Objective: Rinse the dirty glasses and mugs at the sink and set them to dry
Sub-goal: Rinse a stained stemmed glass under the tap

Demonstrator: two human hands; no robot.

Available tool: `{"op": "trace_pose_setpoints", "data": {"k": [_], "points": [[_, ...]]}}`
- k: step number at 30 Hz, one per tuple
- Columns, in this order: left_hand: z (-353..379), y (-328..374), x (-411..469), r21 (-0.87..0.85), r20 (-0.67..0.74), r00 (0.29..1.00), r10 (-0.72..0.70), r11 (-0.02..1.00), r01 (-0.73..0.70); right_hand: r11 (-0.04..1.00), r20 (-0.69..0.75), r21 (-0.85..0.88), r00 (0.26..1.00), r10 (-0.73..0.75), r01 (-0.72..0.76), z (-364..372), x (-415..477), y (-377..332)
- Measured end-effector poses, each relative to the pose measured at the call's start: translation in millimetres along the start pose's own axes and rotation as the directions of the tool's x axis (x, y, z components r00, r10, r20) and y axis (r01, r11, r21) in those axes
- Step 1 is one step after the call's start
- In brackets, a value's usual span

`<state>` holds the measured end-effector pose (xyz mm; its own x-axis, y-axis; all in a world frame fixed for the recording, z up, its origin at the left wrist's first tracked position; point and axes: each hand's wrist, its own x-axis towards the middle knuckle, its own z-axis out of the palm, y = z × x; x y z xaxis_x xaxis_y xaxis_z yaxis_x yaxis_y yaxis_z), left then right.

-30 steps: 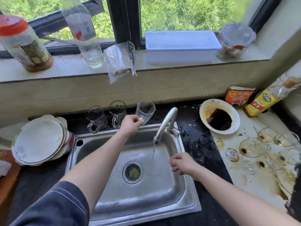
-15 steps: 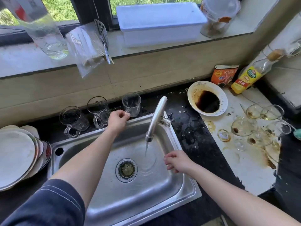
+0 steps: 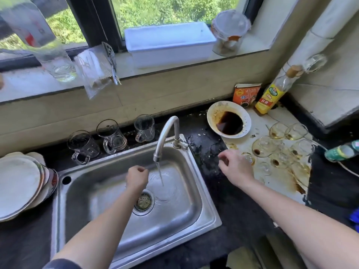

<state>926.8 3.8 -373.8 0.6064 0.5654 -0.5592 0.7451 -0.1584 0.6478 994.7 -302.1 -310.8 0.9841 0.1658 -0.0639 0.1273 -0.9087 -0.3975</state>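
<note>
Three clear glass mugs (image 3: 144, 127) stand in a row on the dark counter behind the steel sink (image 3: 208, 212). Water runs from the tap (image 3: 166, 133) into the basin. My left hand (image 3: 137, 177) hovers over the basin just left of the stream, fingers curled, holding nothing. My right hand (image 3: 236, 167) reaches over the counter to the right of the sink, fingers loosely bent, just short of a small dirty glass (image 3: 249, 157). Several stained stemmed glasses (image 3: 264, 146) lie on a pale, sauce-smeared board beyond it.
A stack of plates (image 3: 21, 183) sits left of the sink. A bowl of dark sauce (image 3: 229, 119), a carton and an oil bottle (image 3: 272, 94) stand at the back right. The windowsill holds a white tub (image 3: 169, 43), bottles and a jar. A green bottle (image 3: 343, 151) lies far right.
My left hand has let go of the third mug, left it behind the sink and pulled back over the basin. My right hand has moved from the sink toward the dirty glasses.
</note>
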Motion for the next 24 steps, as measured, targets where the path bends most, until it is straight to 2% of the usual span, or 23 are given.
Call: {"op": "trace_pose_setpoints", "data": {"k": [2,3,6,8,13,20,22,24], "points": [[16,-11,-21,-0.045,0.046,0.998,-0.037,0.998,0.039,0.956,-0.091,-0.252,0.980,-0.176,0.149,-24,17,20],[24,-15,-30,-0.054,0.061,0.997,-0.052,0.997,0.056,0.907,-0.049,-0.391,0.980,-0.193,0.159,-35,28,30],[45,-16,-60,-0.069,0.083,0.994,-0.074,0.994,0.080,0.725,0.158,-0.682,0.987,0.017,0.097,-63,53,52],[57,-11,-81,-0.062,0.092,0.993,-0.075,0.995,0.081,0.647,0.237,-0.755,0.964,0.123,0.104,-75,62,60],[81,-1,-118,-0.099,0.139,0.987,-0.078,0.991,0.092,0.666,0.336,-0.730,0.929,0.152,0.155,-92,67,67],[90,11,-146,-0.165,0.143,0.988,-0.061,0.983,0.085,0.753,0.394,-0.582,0.917,-0.070,0.308,-116,67,52],[86,15,-151,-0.183,0.144,0.988,-0.058,0.980,0.084,0.808,0.397,-0.496,0.911,-0.113,0.317,-118,66,36],[81,19,-153,-0.200,0.140,0.989,-0.053,0.976,0.081,0.895,0.402,-0.338,0.905,-0.143,0.292,-119,61,15]]}}
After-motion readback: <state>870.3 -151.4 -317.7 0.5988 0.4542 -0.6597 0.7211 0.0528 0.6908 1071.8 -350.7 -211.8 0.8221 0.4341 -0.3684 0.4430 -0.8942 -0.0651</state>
